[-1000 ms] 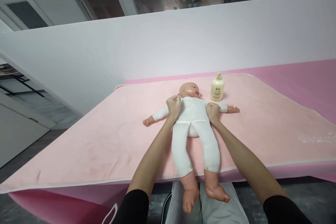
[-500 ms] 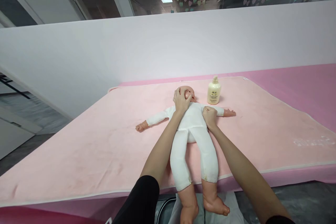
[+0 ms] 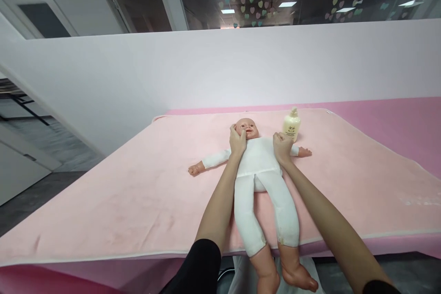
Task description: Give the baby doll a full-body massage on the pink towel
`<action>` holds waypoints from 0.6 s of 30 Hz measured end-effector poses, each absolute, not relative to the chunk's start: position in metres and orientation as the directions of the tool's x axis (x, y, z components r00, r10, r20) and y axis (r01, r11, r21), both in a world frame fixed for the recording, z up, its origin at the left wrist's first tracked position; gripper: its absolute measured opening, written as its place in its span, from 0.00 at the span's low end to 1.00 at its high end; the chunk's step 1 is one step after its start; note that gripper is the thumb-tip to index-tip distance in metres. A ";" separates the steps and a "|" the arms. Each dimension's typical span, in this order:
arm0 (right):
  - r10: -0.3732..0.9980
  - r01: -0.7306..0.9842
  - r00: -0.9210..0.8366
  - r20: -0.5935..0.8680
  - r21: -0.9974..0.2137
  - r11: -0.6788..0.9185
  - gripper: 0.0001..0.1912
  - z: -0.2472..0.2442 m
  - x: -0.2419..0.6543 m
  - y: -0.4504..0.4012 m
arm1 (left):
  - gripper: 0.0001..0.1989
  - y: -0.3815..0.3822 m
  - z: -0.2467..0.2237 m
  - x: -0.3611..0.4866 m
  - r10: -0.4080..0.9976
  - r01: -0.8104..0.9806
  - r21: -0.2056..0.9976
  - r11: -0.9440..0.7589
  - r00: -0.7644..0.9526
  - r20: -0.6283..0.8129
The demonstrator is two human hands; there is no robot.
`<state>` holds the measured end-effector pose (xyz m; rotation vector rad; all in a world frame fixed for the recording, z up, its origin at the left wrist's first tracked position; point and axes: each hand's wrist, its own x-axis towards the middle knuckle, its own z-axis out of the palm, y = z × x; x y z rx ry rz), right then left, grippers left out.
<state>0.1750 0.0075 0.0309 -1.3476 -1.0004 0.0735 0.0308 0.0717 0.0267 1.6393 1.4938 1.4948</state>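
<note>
Laid out face up, arms spread, the baby doll point(image 3: 260, 158) overhangs the pink blanket's point(image 3: 138, 202) near edge; its head is not yet released. White cloth body, stained leg cuffs. The left hand point(image 3: 237, 141) grips the head; the right hand point(image 3: 282, 147) is fisted beside the shoulder, partly hiding a pump bottle point(image 3: 292, 124).

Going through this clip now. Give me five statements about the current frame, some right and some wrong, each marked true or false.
1. The doll lies face up on the pink blanket. True.
2. The bottle lies on its side. False: it stands upright.
3. The left hand is at the side of the doll's head. True.
4. The right hand is spread flat. False: its fingers are curled into a fist.
5. The doll's feet extend past the blanket's near edge. True.
</note>
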 end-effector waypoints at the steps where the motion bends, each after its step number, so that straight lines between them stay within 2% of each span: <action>1: 0.570 0.489 0.613 0.547 -0.829 0.270 0.18 0.040 0.170 0.016 | 0.21 0.072 0.027 0.030 0.902 0.402 0.863 -0.306 -0.168 0.398; 4: 0.602 0.414 0.679 0.421 -0.896 0.161 0.17 0.062 0.152 0.045 | 0.22 0.073 0.025 0.027 0.921 0.397 0.871 -0.288 -0.134 0.366; 7: 0.661 0.219 0.720 0.211 -0.973 0.072 0.13 0.063 0.134 0.075 | 0.22 0.077 0.021 0.022 0.935 0.353 0.891 -0.287 -0.100 0.341; 9: 0.687 0.124 0.715 0.130 -0.991 0.059 0.08 0.054 0.126 0.091 | 0.22 0.080 0.019 0.019 0.938 0.325 0.900 -0.291 -0.086 0.335; 10: 0.697 0.102 0.707 0.120 -0.993 0.067 0.07 0.048 0.124 0.096 | 0.22 0.080 0.019 0.019 0.940 0.321 0.901 -0.292 -0.078 0.332; 14: 0.793 0.132 0.577 0.197 -0.980 0.148 0.19 0.026 0.128 0.105 | 0.23 0.083 0.022 0.022 0.918 0.335 0.867 -0.369 -0.016 0.397; 16: 0.837 0.146 0.501 0.219 -0.975 0.167 0.22 0.021 0.132 0.104 | 0.21 0.087 0.024 0.025 0.905 0.326 0.854 -0.406 0.014 0.425; 18: 0.860 0.142 0.457 0.229 -0.973 0.183 0.24 0.019 0.136 0.100 | 0.18 0.093 0.026 0.027 0.920 0.286 0.882 -0.374 -0.003 0.391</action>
